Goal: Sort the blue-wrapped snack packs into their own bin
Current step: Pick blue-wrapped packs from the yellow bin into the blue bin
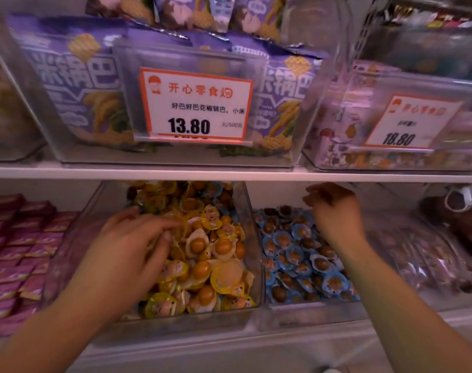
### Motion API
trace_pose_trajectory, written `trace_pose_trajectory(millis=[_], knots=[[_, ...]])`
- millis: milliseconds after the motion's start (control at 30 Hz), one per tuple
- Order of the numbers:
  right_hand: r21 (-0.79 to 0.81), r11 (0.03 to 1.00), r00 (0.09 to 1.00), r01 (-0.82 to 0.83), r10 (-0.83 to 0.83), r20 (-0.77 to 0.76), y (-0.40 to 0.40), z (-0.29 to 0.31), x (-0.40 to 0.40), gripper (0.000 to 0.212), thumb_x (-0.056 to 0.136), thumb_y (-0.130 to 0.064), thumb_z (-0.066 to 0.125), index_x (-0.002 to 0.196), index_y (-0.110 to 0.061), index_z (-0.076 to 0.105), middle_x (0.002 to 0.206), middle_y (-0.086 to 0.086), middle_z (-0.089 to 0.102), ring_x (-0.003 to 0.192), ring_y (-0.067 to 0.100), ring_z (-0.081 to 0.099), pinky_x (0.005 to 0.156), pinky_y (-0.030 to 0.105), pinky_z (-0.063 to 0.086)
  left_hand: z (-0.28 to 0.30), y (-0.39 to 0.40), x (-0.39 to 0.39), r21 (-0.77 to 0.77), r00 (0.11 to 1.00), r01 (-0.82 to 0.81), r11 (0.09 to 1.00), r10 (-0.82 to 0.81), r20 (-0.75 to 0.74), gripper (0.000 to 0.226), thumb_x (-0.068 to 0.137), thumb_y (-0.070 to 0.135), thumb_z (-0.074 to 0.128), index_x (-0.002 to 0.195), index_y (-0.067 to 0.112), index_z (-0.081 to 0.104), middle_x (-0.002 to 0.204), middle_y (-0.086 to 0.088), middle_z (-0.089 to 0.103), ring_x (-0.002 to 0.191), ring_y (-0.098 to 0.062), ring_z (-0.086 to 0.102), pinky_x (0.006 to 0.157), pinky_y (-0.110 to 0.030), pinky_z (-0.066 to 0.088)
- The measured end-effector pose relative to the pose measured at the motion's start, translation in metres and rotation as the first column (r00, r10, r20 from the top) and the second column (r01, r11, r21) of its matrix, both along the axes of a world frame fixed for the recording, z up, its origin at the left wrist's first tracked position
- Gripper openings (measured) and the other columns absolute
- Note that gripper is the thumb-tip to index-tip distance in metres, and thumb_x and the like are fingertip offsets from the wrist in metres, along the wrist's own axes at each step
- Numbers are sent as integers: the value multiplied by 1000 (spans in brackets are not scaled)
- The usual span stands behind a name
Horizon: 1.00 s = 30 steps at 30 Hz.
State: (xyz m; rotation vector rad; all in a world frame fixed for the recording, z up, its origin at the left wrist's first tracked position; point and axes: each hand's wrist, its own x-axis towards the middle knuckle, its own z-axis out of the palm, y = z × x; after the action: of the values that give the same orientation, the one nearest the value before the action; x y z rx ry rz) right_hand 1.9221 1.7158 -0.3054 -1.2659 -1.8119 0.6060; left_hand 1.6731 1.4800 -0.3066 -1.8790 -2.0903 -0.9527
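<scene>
Head | L bin (252, 254): yellow packs (224, 275) | R bin (310, 314): blue packs (283, 240) | hands (138, 235) apart, empty

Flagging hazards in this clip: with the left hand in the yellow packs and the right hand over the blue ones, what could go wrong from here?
1. A few blue-wrapped packs sit at the back of the yellow bin; the left hand, working lower down, may miss them.
2. That hand could rake yellow packs over the low front edge.
3. The right hand seems to hold nothing I can make out; blur hides any small pack, so a drop might go unnoticed.
</scene>
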Motion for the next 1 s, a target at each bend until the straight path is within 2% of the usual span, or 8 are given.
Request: trace_pose_trajectory(millis=[67, 200, 333, 400, 633, 700, 833, 1000], knots=[[17, 996, 989, -84, 86, -119, -20, 8, -15, 20, 84, -15, 57, 81, -32, 67, 81, -9, 72, 83, 13, 70, 82, 31, 56, 8, -10, -17, -79, 994, -61, 995, 53, -98, 34, 88, 30, 44, 104, 22, 73, 96, 7, 72, 89, -23, 68, 95, -48, 48], [213, 893, 913, -396, 409, -17, -88, 20, -57, 22, 87, -28, 51, 96, -27, 72, 89, -13, 72, 86, 2, 67, 79, 25, 54, 13, -32, -31, -276, 993, 13, 961, -44, -107, 30, 83, 16, 51, 101, 22, 74, 96, 4, 73, 89, -23, 69, 85, -32, 52], [94, 542, 518, -835, 718, 464, -149, 1, -100, 27, 95, -30, 56, 119, -24, 68, 117, -5, 65, 115, 15, 56, 99, 36, 44, 6, -50, -37, -295, 978, 5, 955, -67, -197, 29, 79, 16, 55, 100, 26, 73, 105, 7, 71, 107, -22, 66, 105, -52, 41], [-67, 489, 361, -870, 723, 589, -160, -12, -115, 34, 97, -40, 55, 128, -30, 64, 135, -9, 55, 132, 14, 41, 109, 40, 33, 6, -62, -49, -288, 981, -35, 957, -21, -191, 27, 80, 26, 58, 103, 31, 72, 122, 9, 66, 128, -21, 54, 110, -60, 31], [-190, 490, 187, -851, 620, 762, -141, -22, -155, 67, 80, -69, 58, 142, -50, 42, 156, -16, 26, 147, 16, 5, 119, 45, 14, -5, -88, -66, -334, 985, -7, 943, -51, -165, 26, 88, 48, 57, 105, 36, 72, 155, 2, 38, 151, -24, 17, 117, -52, 26], [-140, 530, 195, -836, 526, 828, -132, -23, -163, 65, 79, -67, 61, 140, -53, 44, 157, -14, 24, 146, 20, 7, 117, 45, 14, -9, -90, -65, -325, 986, -20, 946, -36, -166, 35, 89, 55, 48, 107, 37, 72, 155, 4, 37, 152, -21, 11, 118, -51, 23], [85, 571, 376, -816, 415, 829, -122, -27, -167, 46, 83, -50, 68, 128, -47, 60, 153, -5, 36, 146, 26, 16, 116, 47, 16, -10, -94, -66, -277, 993, -19, 961, -15, -120, 32, 90, 48, 49, 111, 37, 70, 153, 8, 40, 152, -16, 13, 118, -51, 24], [137, 604, 459, -785, 419, 783, -124, -19, -160, 38, 89, -49, 64, 126, -46, 63, 157, -4, 32, 149, 26, 13, 119, 50, 15, -11, -93, -65, -238, 996, 2, 971, -24, -88, 23, 93, 37, 54, 110, 36, 69, 149, 6, 43, 149, -19, 19, 114, -44, 29]])
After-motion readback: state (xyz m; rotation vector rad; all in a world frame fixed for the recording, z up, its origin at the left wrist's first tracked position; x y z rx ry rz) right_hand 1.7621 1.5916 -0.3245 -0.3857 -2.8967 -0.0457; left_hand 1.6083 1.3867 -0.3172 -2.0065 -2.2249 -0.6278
